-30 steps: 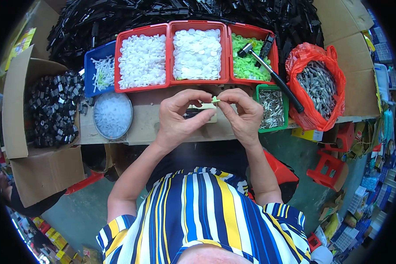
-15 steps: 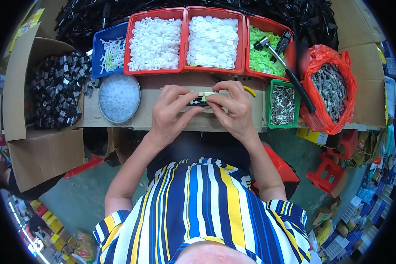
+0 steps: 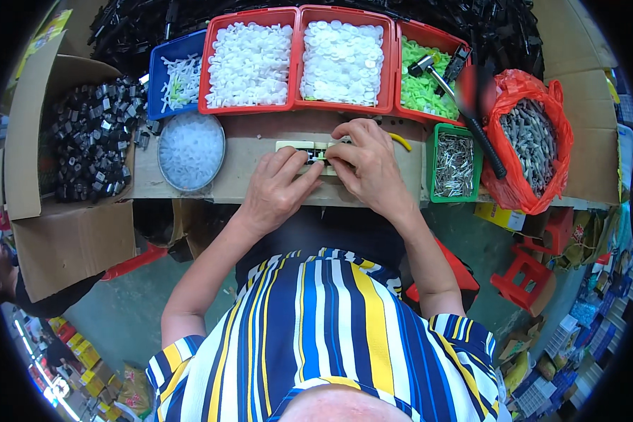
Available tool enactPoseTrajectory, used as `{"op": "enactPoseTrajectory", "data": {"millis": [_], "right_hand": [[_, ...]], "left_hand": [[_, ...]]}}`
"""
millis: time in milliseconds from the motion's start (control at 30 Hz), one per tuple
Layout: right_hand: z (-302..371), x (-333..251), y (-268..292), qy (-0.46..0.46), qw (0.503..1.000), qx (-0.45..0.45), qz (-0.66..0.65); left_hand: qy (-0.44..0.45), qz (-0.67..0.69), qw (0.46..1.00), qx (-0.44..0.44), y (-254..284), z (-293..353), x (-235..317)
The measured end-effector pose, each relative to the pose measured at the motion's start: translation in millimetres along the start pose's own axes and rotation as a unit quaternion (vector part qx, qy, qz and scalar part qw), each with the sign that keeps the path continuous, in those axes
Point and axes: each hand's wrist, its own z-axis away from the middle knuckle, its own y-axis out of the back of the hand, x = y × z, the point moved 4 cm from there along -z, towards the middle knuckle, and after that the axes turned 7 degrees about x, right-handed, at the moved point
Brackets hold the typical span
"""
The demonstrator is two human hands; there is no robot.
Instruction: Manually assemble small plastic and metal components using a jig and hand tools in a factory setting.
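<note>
On the cardboard-topped bench, a cream-coloured block (image 3: 285,145) holds a small black part (image 3: 307,149) in its middle. My left hand (image 3: 277,188) has its thumb and fingers closed on the near left side of the block, fingertips against the black part. From the right, my right hand (image 3: 370,167) covers the block's other end. Its thumb and forefinger are pinched together over the black part, beside a tiny pale green piece (image 3: 322,156). Whatever lies between those right fingertips is too small and too covered to name.
Behind stand red bins (image 3: 295,105) of white parts, a blue bin (image 3: 152,84) and a green-parts bin (image 3: 429,77) with a hammer (image 3: 484,141). A round tin (image 3: 190,153), a green pin tray (image 3: 454,165), a red bag (image 3: 498,169) and a carton (image 3: 27,141) flank my hands.
My left hand has drawn back toward me, baring the block's left end. My right hand has shifted slightly left, its fingers still bent over the black part.
</note>
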Motion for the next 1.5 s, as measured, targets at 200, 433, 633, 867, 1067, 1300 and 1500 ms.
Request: {"op": "enactPoseTrajectory", "data": {"millis": [200,433,633,867,1067,1300,1500], "right_hand": [[1,-6,-3,-0.007,1.000,-0.001,-0.015],[10,1,-3,0.000,1.000,0.002,-0.014],[2,11,3,0.004,1.000,0.006,-0.021],[4,58,146,-0.078,0.965,0.210,0.137],[63,137,211,-0.204,0.886,0.166,0.382],[58,162,220,-0.211,0.890,0.141,0.379],[50,158,237,-0.224,0.921,0.211,0.239]], "left_hand": [[-0.009,0.007,1.000,-0.009,1,3,-1],[-0.051,-0.006,0.998,-0.031,-8,6,3],[-0.076,-0.047,0.996,-0.031,-13,-7,-4],[-0.089,-0.035,0.994,-0.048,-6,3,-7],[-0.133,-0.068,0.989,-0.015,-4,14,1],[-0.105,-0.054,0.993,0.011,-6,8,8],[0.008,0.056,0.995,0.082,35,-20,-10]]}}
